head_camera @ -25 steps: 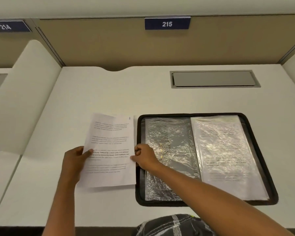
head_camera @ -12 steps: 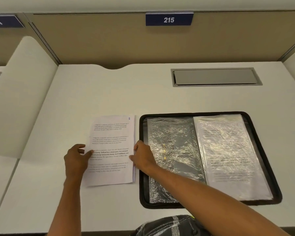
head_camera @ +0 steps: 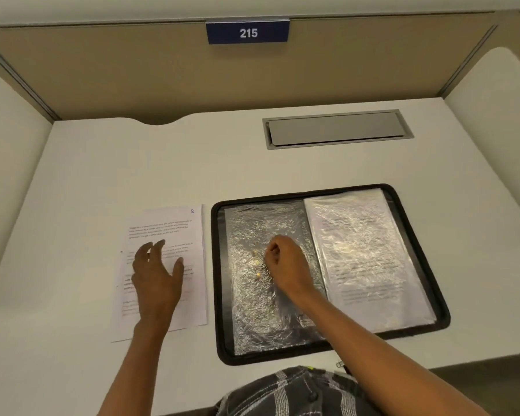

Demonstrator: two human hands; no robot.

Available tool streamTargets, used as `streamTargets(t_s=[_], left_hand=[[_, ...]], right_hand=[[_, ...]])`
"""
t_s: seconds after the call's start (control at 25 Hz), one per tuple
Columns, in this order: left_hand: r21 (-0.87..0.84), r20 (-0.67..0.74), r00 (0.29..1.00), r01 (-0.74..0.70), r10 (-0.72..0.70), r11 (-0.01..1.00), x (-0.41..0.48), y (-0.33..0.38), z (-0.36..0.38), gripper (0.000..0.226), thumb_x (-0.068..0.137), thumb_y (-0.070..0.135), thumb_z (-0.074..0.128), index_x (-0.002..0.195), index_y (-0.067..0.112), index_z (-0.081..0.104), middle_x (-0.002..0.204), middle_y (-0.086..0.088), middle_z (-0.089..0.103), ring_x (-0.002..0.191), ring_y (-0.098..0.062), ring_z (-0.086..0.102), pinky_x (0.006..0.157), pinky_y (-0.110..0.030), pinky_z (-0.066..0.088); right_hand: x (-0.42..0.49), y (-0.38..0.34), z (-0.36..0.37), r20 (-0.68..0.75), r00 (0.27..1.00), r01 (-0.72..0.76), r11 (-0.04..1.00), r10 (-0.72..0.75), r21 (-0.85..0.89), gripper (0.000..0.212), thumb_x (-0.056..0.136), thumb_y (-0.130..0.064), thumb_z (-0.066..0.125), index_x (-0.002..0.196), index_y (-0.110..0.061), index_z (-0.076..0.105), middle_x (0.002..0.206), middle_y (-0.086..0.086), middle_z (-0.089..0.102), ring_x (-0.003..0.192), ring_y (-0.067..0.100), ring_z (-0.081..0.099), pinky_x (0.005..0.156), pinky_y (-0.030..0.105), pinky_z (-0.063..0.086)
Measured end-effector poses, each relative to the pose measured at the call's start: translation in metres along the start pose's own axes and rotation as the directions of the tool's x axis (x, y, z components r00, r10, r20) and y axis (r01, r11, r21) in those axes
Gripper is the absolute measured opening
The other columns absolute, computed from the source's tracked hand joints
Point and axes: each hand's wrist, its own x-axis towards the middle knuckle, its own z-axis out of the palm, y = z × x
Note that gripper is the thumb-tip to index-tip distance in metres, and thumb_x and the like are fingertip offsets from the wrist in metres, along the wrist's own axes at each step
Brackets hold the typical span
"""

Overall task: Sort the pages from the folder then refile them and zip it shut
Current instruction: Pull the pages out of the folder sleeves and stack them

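Note:
A black zip folder (head_camera: 418, 325) lies open on the white desk. Its left clear sleeve (head_camera: 246, 310) is crinkled and holds no page. A printed page shows inside the right sleeve (head_camera: 367, 259). To the left of the folder lies a printed page (head_camera: 177, 223) marked 2, with another sheet's edge (head_camera: 117, 334) sticking out under it. My left hand (head_camera: 156, 280) lies over that page with its fingers spread and relaxed. My right hand (head_camera: 285, 262) is over the left sleeve with its fingers curled in, and nothing shows between them.
A grey cable hatch (head_camera: 336, 129) is set into the desk (head_camera: 132, 163) behind the folder. White side dividers (head_camera: 9, 163) stand at left and right, and a tan back panel carries a blue sign (head_camera: 248, 33) reading 215. The folder's zip pull (head_camera: 339, 364) hangs at the desk's near edge.
Both hands let go of the page's edges. The left hand moved onto the page, and the right hand moved right, over the folder's left sleeve. The page now lies flat.

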Motion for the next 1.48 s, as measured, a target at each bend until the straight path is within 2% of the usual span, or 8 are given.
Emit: streamTargets(t_s=[0.2, 0.32, 0.48, 0.56, 1.04, 1.24, 1.36, 1.48], left_hand=[[-0.226, 0.276, 0.913, -0.242, 0.300, 0.943, -0.058, 0.104, 0.071, 0.057, 0.101, 0.028, 0.067, 0.153, 0.021, 0.046, 0.157, -0.002, 0.045, 0.142, -0.019, 0.043, 0.117, -0.037, 0.035], [-0.283, 0.417, 0.754, -0.423, 0.508, 0.861, -0.105, 0.155, 0.120, 0.059, 0.102, 0.036, 0.063, 0.156, 0.029, 0.040, 0.164, 0.005, 0.037, 0.147, -0.013, 0.036, 0.122, -0.030, 0.026], [-0.218, 0.537, 0.508, -0.687, 0.673, 0.693, -0.148, 0.177, 0.176, 0.064, 0.104, 0.040, 0.056, 0.162, 0.023, 0.035, 0.173, -0.005, 0.013, 0.160, -0.023, 0.010, 0.130, -0.046, 0.010], [-0.123, 0.608, 0.472, -0.739, 0.639, 0.662, -0.159, 0.181, 0.191, 0.066, 0.105, 0.043, 0.050, 0.164, 0.025, 0.028, 0.174, -0.005, 0.003, 0.161, -0.024, -0.003, 0.129, -0.054, 0.001], [-0.060, 0.606, 0.585, -0.642, 0.539, 0.765, -0.170, 0.196, 0.197, 0.057, 0.108, 0.045, 0.043, 0.162, 0.029, 0.032, 0.174, 0.001, 0.010, 0.161, -0.018, 0.000, 0.130, -0.051, 0.001], [-0.401, 0.459, 0.803, -0.193, 0.379, 0.896, -0.162, 0.232, 0.179, 0.033, 0.103, 0.049, 0.057, 0.128, 0.029, 0.066, 0.128, 0.010, 0.067, 0.116, -0.006, 0.062, 0.099, -0.035, 0.050], [-0.555, 0.524, 0.826, 0.143, 0.210, 0.820, -0.142, 0.257, 0.153, 0.027, 0.101, 0.050, 0.062, 0.101, 0.025, 0.072, 0.095, 0.007, 0.075, 0.086, -0.011, 0.073, 0.080, -0.038, 0.061], [-0.569, 0.466, 0.867, 0.139, 0.178, 0.811, -0.128, 0.256, 0.132, 0.024, 0.100, 0.036, 0.067, 0.086, 0.017, 0.074, 0.079, 0.001, 0.074, 0.075, -0.015, 0.071, 0.072, -0.035, 0.059]], right_hand=[[-0.021, 0.092, -0.080, -0.290, 0.953, -0.143, 0.976, 0.091, -0.166, 0.014, 0.095, -0.017, 0.069, 0.109, -0.016, 0.066, 0.122, 0.002, 0.060, 0.114, 0.018, 0.055, 0.094, 0.034, 0.050], [-0.034, 0.141, -0.117, -0.373, 0.902, -0.323, 0.912, 0.216, -0.252, 0.035, 0.093, -0.019, 0.072, 0.126, -0.011, 0.066, 0.143, 0.014, 0.056, 0.135, 0.032, 0.049, 0.114, 0.048, 0.041], [-0.045, 0.161, -0.142, -0.388, 0.882, -0.375, 0.897, 0.268, -0.233, 0.040, 0.096, -0.022, 0.067, 0.134, -0.011, 0.060, 0.141, 0.011, 0.058, 0.131, 0.030, 0.051, 0.112, 0.048, 0.043], [-0.046, 0.164, -0.152, -0.425, 0.862, -0.411, 0.870, 0.275, -0.271, 0.038, 0.097, -0.024, 0.065, 0.132, -0.011, 0.060, 0.136, 0.011, 0.059, 0.126, 0.030, 0.053, 0.106, 0.046, 0.047], [-0.044, 0.169, -0.201, -0.470, 0.838, -0.388, 0.909, 0.278, -0.155, 0.010, 0.093, -0.011, 0.071, 0.089, -0.017, 0.064, 0.087, 0.001, 0.069, 0.079, 0.021, 0.066, 0.063, 0.028, 0.047], [-0.060, 0.121, -0.191, -0.362, 0.916, -0.223, 0.969, 0.171, -0.107, 0.019, 0.091, -0.019, 0.075, 0.087, -0.026, 0.058, 0.085, -0.012, 0.066, 0.076, 0.009, 0.064, 0.062, 0.031, 0.054], [-0.066, 0.083, -0.172, -0.218, 0.967, -0.161, 0.981, 0.134, -0.110, 0.016, 0.092, -0.024, 0.074, 0.091, -0.028, 0.058, 0.087, -0.015, 0.066, 0.077, 0.005, 0.063, 0.066, 0.030, 0.053], [-0.071, 0.055, -0.153, -0.070, 0.996, -0.056, 0.992, 0.048, -0.117, 0.013, 0.094, -0.029, 0.071, 0.102, -0.029, 0.060, 0.096, -0.016, 0.063, 0.081, 0.005, 0.061, 0.069, 0.026, 0.049]])
